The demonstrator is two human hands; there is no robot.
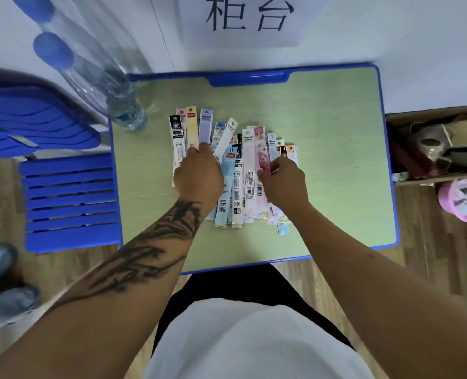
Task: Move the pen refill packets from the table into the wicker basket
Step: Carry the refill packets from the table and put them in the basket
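Head view, landmark: the pile of pen refill packets lies fanned out in the middle of the green surface.
Left hand: rests on the left part of the pile, fingers curled down over the tops of a few packets; it looks to be pinching or gathering them, though the fingertips are hidden under the knuckles.
Right hand: sits on the right part of the pile, fingers bent around the edge of the pink packets, apparently gathering them too.
Grip state: both hands are curled onto packets; none is lifted clear of the surface yet.
Basket: no wicker basket shows anywhere in this view, so I cannot tell where it stands.
Water bottles: to the upper left of the pile, near it but apart.
Blue chair: left of the pile, off the surface.
Cardboard box: right of the pile, beyond the surface edge.
Step in hand: probably bunching the packets into one bundle.
Doing it well: sweep both hands inward so the loose strips stack; square the ends; squeeze firmly, since glossy packets likely slide; check the far left strays are included.
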